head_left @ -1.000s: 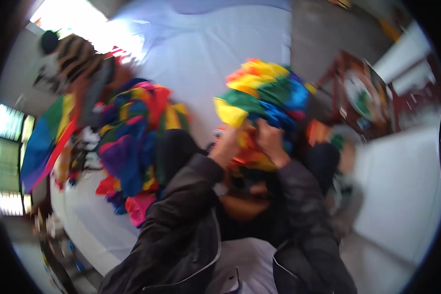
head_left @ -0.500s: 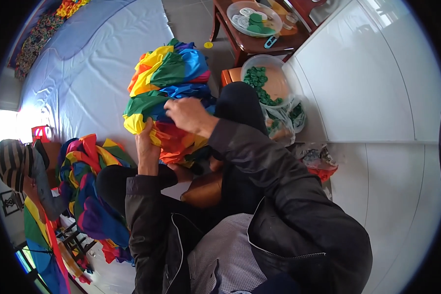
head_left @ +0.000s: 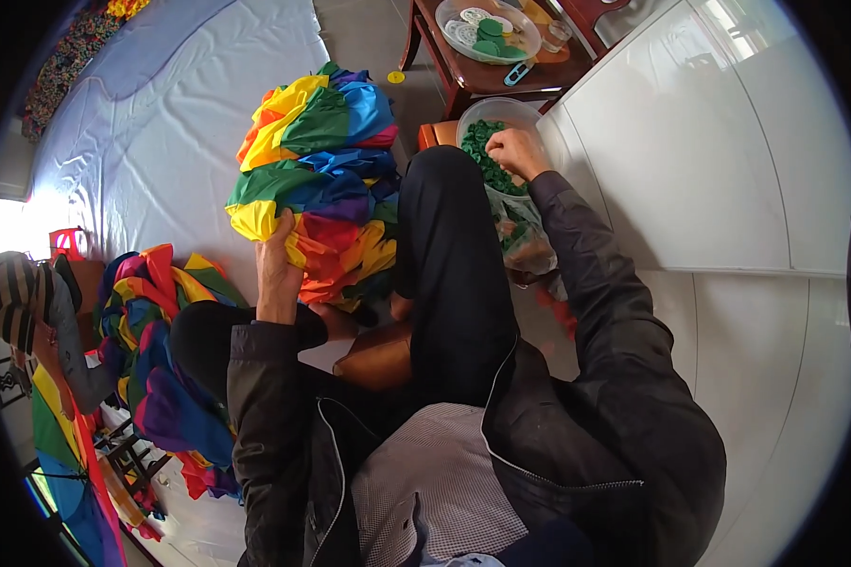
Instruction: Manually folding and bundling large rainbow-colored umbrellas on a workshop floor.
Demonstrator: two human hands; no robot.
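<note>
A large bunched heap of rainbow fabric [head_left: 317, 194] lies in front of my knees, in folds of yellow, green, blue, red and purple. My left hand [head_left: 276, 267] grips its near left edge, thumb and fingers closed on a yellow fold. To the right of my raised knee stands a clear plastic tub [head_left: 506, 107] holding many small green pieces [head_left: 480, 142]. My right hand [head_left: 518, 153] reaches into this tub with curled fingers, the tips down among the pieces. Whatever is between those fingertips is hidden.
Beside the tub sits a clear bag [head_left: 528, 248] with more green pieces. A dark wooden stool [head_left: 463, 76] carries a bowl [head_left: 442, 19] of white and green discs. At left, a person in a striped hat [head_left: 11, 298] works near more rainbow fabric [head_left: 175, 378]. A white panel [head_left: 700, 142] stands right.
My right hand has left the rainbow fabric and moved right into the tub of green pieces. My left hand keeps its hold on the yellow fold. The view has shifted slightly.
</note>
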